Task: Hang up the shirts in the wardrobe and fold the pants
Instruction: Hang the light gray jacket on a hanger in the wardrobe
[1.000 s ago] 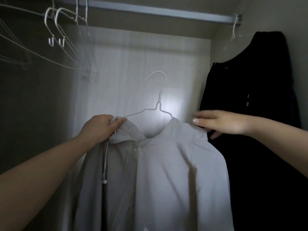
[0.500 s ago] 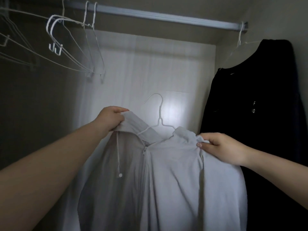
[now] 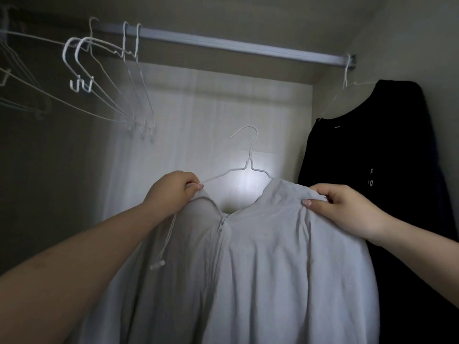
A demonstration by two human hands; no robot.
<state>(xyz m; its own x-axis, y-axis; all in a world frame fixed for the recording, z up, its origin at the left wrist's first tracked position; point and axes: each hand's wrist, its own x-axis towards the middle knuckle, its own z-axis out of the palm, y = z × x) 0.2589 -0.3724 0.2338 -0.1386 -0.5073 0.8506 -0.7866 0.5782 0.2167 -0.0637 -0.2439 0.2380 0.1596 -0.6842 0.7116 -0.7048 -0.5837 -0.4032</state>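
Observation:
A pale grey zip-up shirt hangs on a white wire hanger that I hold up inside the wardrobe, below the rail. My left hand grips the shirt's left shoulder together with the hanger's arm. The right shoulder of the shirt is pinched by my right hand. The hanger's hook is free in the air, well under the rail. A drawstring dangles from the collar.
Several empty white wire hangers hang on the rail at the left. At the far right end of the rail a black shirt hangs against the wardrobe side wall. Between them the rail is bare.
My right hand went from beside the black shirt to gripping the grey shirt's right shoulder. The collar has been pulled wider on the hanger.

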